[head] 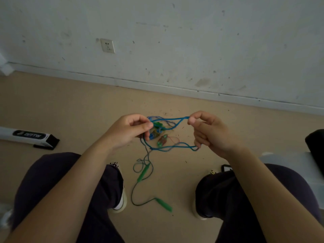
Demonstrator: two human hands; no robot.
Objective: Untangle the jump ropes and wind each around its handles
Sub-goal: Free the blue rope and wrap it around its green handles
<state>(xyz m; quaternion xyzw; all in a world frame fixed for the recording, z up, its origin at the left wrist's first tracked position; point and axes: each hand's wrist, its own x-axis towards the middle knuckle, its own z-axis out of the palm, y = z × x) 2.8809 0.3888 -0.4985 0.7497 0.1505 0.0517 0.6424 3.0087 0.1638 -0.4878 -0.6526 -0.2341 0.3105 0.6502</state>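
Note:
A blue jump rope stretches in loops between my hands above the floor. My left hand pinches the rope where it meets a knot of blue and green handles. My right hand pinches the upper loop at thumb and forefinger, and its lower fingers hook the lower loop. A red and green handle with a thin red cord lies under the loops. A green rope trails down to the floor with two green handles between my feet.
I sit facing a scuffed white wall with a socket. A white and black box lies on the tan floor at left. A dark object and a white surface are at right. My knees and shoes frame the ropes.

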